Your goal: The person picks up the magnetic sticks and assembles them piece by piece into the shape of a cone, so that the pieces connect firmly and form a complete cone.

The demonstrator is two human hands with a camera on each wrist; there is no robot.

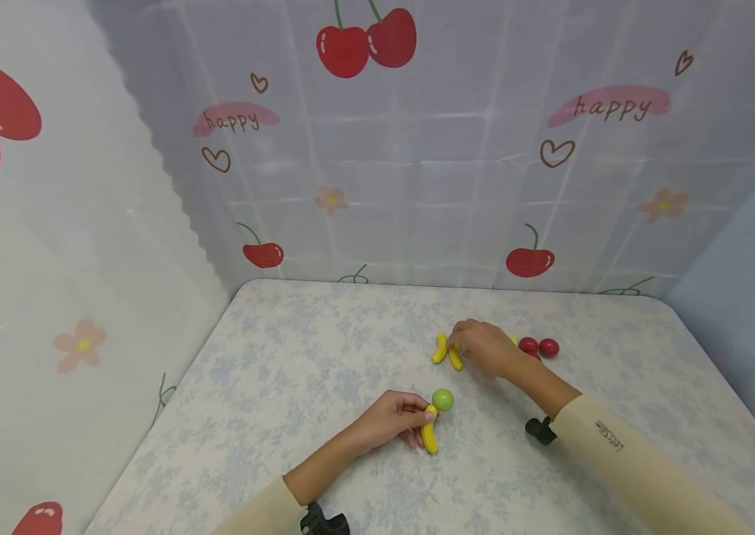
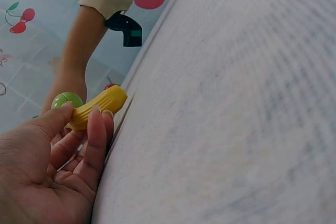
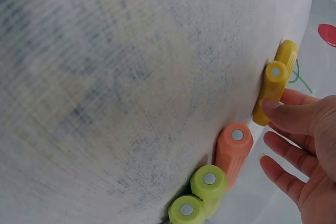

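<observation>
A banana [image 1: 429, 437] is pinched between thumb and fingers of the left hand [image 1: 387, 420] near the table's [image 1: 270, 386] middle, with a green ball [image 1: 442, 400] just beside its far end. Farther back, a pair of bananas [image 1: 447, 351] is touched by the right hand [image 1: 484, 348], its fingers loosely extended. An orange piece [image 3: 232, 153] and green pieces [image 3: 202, 195] are seen under that hand. Two red balls [image 1: 539, 346] lie just beyond it.

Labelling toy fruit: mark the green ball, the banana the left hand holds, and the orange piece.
green ball [image 1: 443, 399], head view, its top.
banana [image 1: 429, 438], head view, its lower half.
orange piece [image 3: 231, 153], right wrist view, its side.
</observation>
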